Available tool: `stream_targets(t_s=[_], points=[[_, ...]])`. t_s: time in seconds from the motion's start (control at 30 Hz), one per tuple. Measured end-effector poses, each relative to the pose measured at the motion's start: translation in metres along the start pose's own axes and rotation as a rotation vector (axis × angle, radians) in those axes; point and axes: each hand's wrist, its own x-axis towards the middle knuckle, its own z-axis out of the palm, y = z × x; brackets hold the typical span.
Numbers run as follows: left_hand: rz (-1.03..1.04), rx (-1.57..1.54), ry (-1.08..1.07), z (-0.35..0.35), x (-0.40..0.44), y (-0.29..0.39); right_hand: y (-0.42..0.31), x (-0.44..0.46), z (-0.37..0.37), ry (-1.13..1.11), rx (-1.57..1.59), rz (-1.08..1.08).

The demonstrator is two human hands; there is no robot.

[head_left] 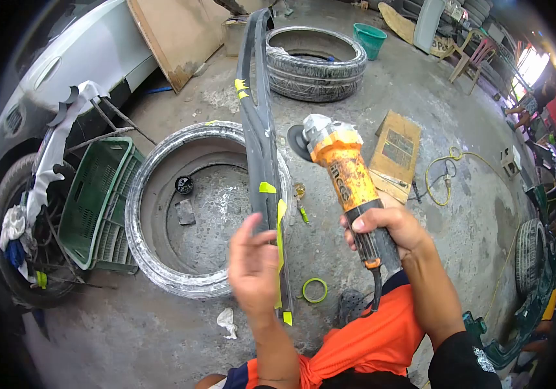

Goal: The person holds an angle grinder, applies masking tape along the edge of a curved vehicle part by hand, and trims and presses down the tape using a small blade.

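My right hand point(388, 230) is wrapped round the dark rear body of a yellow and black angle grinder point(349, 178), whose disc points to the upper left. A cable hangs from its rear end. My left hand point(253, 269) has its fingers apart and holds nothing; it is over the lower part of a long dark car trim panel point(262, 142). Yellow-green tape pieces point(267, 187) are stuck on the panel. The panel lies across the right side of a tire point(137, 227) on the floor, and its upper end reaches a second tire point(317, 78).
A green crate point(96, 201) and a car point(70, 58) are at the left. Cardboard point(394, 152), a yellow cord point(428, 185) and a tape roll point(315, 290) lie on the floor. Behind are a green bucket point(369, 42) and a chair point(474, 59). A person point(534, 107) is at the far right.
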Motion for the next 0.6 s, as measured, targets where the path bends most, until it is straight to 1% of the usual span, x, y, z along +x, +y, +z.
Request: stream_targets(t_s=[0.03, 0.07, 0.13, 0.17, 0.23, 0.27, 0.3, 0.37, 0.43, 0.5, 0.6], points=[[0.036, 0.060, 0.086, -0.011, 0.009, -0.009, -0.001, -0.001, 0.001, -0.003, 0.016, 0.004], [0.034, 0.074, 0.082, -0.019, 0.019, -0.020, -0.002, -0.001, 0.003, -0.011, 0.011, 0.013], [-0.075, 0.309, 0.129, -0.030, 0.037, -0.044, -0.004, 0.004, 0.005, -0.033, 0.016, 0.032], [-0.074, 0.319, 0.128, -0.029, 0.041, -0.055, -0.003, 0.007, 0.004, -0.038, 0.024, 0.031], [-0.232, 0.444, 0.014, -0.028, 0.044, -0.071, -0.001, 0.012, 0.004, -0.066, 0.038, 0.035], [-0.244, 0.530, -0.062, -0.025, 0.044, -0.074, -0.001, 0.015, 0.004, -0.070, 0.043, 0.038], [-0.248, 0.534, -0.059, -0.023, 0.043, -0.076, -0.001, 0.017, 0.004, -0.078, 0.045, 0.041], [-0.304, 0.442, -0.124, -0.021, 0.042, -0.080, -0.001, 0.019, 0.003, -0.088, 0.051, 0.046], [-0.305, 0.487, -0.130, -0.023, 0.042, -0.081, 0.000, 0.020, 0.004, -0.081, 0.051, 0.048], [-0.341, 0.396, -0.160, -0.025, 0.043, -0.080, -0.001, 0.020, 0.005, -0.078, 0.049, 0.051], [-0.357, 0.399, -0.157, -0.025, 0.044, -0.076, -0.002, 0.022, 0.006, -0.091, 0.051, 0.043]])
